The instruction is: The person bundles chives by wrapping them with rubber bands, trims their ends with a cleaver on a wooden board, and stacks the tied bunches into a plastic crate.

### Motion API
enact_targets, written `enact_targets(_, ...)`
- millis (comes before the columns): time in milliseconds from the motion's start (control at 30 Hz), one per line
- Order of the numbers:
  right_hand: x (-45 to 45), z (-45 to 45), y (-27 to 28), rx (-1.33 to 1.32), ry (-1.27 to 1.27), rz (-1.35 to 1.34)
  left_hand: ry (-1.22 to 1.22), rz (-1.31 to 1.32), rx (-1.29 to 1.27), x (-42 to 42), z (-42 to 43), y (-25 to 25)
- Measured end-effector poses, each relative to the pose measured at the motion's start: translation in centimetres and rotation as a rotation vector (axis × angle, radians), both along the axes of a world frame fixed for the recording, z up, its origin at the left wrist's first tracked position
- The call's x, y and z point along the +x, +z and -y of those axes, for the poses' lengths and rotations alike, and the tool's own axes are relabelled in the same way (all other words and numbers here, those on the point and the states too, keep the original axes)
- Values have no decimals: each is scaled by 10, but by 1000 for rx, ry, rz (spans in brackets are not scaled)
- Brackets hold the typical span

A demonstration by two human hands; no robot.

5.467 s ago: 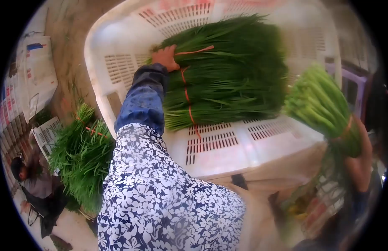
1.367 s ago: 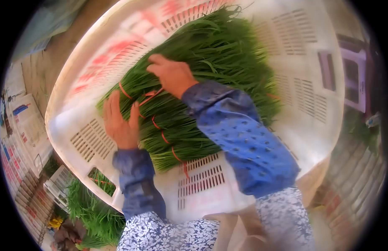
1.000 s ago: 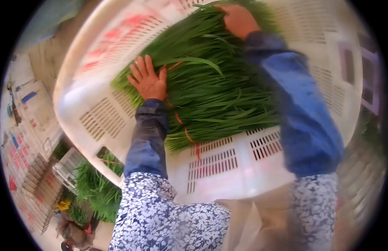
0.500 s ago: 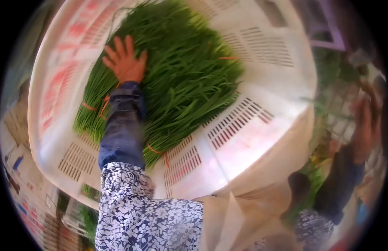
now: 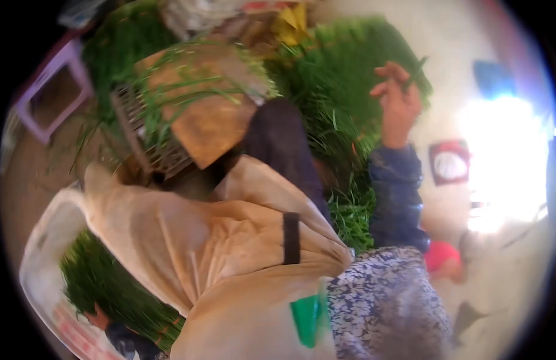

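In the head view, green chives [image 5: 107,273] fill much of the white slotted basket [image 5: 35,264] at the lower left. My left hand [image 5: 98,317] lies against these chives near the basket wall, its thumb apart and the other fingers partly hidden. Orange bands circle some of the bunches. At the upper right, my right hand [image 5: 401,111] is raised beside a large pile of chives [image 5: 344,72], fingers bent but spread. A single green blade [image 5: 418,71] shows at its fingertips; whether it is gripped is unclear.
Loose stalks lie across a worn wooden board [image 5: 209,135] beside a dark slotted crate [image 5: 131,117]. A purple stool [image 5: 53,90] stands upper left. My tan apron [image 5: 242,240] spans the middle. A red-framed round dial [image 5: 450,167] sits right, near bright glare.
The view has swung to the right, so the basket is now lower left. My left hand stays on the chives. My right hand, blurred at the edge before, now shows beside the chive pile.
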State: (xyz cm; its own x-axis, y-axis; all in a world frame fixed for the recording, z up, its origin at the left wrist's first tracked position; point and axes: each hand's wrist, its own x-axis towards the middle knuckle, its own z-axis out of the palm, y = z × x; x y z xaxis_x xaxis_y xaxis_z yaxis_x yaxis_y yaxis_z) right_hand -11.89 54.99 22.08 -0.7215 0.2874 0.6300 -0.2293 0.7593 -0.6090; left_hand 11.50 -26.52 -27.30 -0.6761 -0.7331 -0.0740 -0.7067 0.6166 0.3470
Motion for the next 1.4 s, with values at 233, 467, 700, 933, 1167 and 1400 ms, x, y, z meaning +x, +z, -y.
enact_targets(233,9,-116,-39,-209,-194,-145,149,-558,165,-92,-67,165)
enact_targets(467,40,-148,-243,387,-28,1440,-335,-405,-75,-207,-114,224)
enact_targets(700,106,-272,-383,-21,-289,1115,-853,-402,32,-330,-234,285)
enact_targets(933,119,-438,-339,653,-704,874,-973,-332,199,-382,-322,288)
enact_targets(1167,128,-534,-330,806,-837,1305,-1057,-129,-117,-374,-417,318)
enact_targets(1400,118,-561,-335,859,-843,1301,-1146,-108,-115,-381,-457,332)
